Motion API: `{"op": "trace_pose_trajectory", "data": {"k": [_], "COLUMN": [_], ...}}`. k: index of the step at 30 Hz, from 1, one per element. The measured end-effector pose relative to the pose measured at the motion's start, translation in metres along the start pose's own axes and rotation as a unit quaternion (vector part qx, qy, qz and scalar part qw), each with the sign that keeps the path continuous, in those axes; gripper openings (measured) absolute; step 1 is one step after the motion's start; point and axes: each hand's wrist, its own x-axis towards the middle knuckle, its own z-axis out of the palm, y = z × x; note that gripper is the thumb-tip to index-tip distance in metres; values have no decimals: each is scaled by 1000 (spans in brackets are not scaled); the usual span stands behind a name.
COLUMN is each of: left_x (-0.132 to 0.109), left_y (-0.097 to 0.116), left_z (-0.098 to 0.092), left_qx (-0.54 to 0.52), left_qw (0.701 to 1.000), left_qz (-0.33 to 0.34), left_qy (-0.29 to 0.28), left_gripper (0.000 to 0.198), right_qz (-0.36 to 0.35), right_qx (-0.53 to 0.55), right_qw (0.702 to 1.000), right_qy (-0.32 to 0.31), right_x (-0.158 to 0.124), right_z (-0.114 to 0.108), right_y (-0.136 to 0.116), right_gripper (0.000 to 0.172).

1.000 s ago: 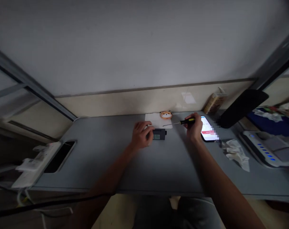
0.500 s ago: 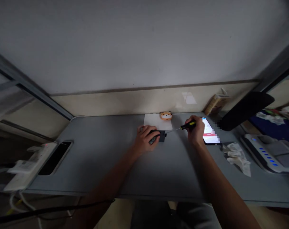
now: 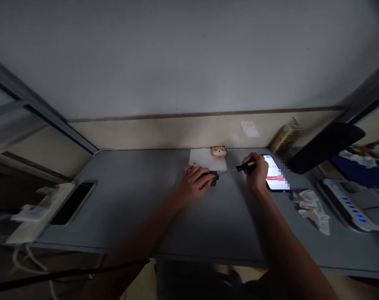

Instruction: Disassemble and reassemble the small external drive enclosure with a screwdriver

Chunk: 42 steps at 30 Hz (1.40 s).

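Head view, and both hands are at work over the grey surface (image 3: 120, 196)! Left hand (image 3: 194, 184) is down in the middle, fingers curled over a small black box (image 3: 214, 181) and gripping it against the surface, with only its right end peeking out past the fingertips. Across from it, the right hand (image 3: 255, 171) has its fingers closed tight around a black-and-yellow screwdriver (image 3: 241, 168), the slim shaft running leftward and slightly down toward that exposed end of the box. Is the tip touching? Too small to tell from up here; it lies right by the left hand's fingertips.

Just behind the box lies a sheet of white paper (image 3: 202, 157), with an orange animal-faced case (image 3: 219, 151) on its far right corner. Over on the right, a phone with a lit screen (image 3: 273, 175) lies just beside the right hand, part of it blurred out, and nearer the front edge there's a crumpled tissue (image 3: 313, 212). Farther right, a white-and-black device with a row of blue lights (image 3: 342, 204); toward the back, a tilted carton (image 3: 284, 138) near the wall and a dark, rounded long object (image 3: 328, 148) beside it. Far left, well apart from the action, a dark-screened phone (image 3: 73, 203) lies beside a white power strip (image 3: 41, 216).
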Motion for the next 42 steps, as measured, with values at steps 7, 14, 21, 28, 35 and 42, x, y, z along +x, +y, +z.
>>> {"op": "trace_pose_trajectory", "data": {"k": [7,14,21,28,35,42], "left_x": [2,4,-1,-7,0,2], "left_y": [3,10,11,-6,-7,-10], "left_z": [-2,-5,-8,-15,-19,-13], "left_qx": [-8,-39,-108,-180,-337,-390], "left_qw": [999,998,993,978,916,833], "left_qz": [-6,35,-3,-53,-180,-328], "left_qy": [-30,-39,-56,-95,-122,-216], "left_gripper": [11,17,31,43,30,21], "right_qz": [28,59,-21,-15,119,171], "right_qx": [44,-19,-145,-159,-27,83], "right_qw": [998,998,968,958,983,982], "right_qy": [32,-29,-204,-240,-141,-12], "right_x": [1,-4,-21,-18,-14,-7], "right_z": [4,17,31,28,26,25], "right_y": [5,14,24,26,19,9], "right_gripper": [36,56,65,64,65,56]}}
